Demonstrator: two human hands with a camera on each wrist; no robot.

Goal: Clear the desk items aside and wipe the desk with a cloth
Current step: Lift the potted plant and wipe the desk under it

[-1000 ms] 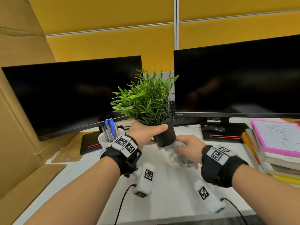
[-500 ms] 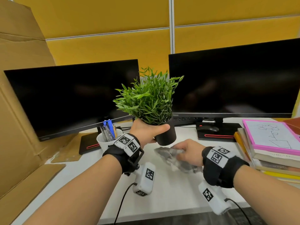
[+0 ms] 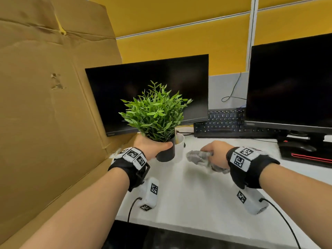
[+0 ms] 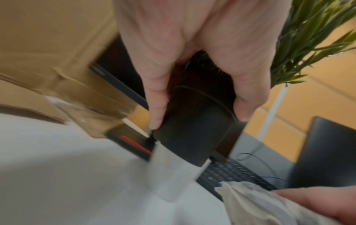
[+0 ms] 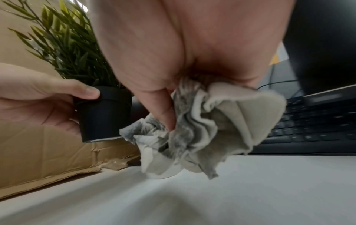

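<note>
A small green plant in a black pot [image 3: 166, 150] hangs above the white desk [image 3: 188, 194], gripped by my left hand [image 3: 152, 147] with thumb and fingers round the pot [image 4: 192, 129]. The same pot [image 5: 104, 115] shows at the left of the right wrist view. My right hand [image 3: 214, 154] holds a crumpled grey cloth [image 3: 197, 157] just above the desk, a little right of the pot. In the right wrist view the cloth [image 5: 208, 129] is bunched under the thumb and fingers.
A white cup [image 3: 179, 148] stands right behind the pot. Two dark monitors [image 3: 149, 90] and a black keyboard [image 3: 222, 123] line the back, with a mouse [image 3: 298, 147] at right. A tall cardboard sheet [image 3: 50, 105] walls the left side.
My left hand has carried the plant to the left and lower, in front of the white cup. The right hand has moved left with the cloth. The head view has turned left.
</note>
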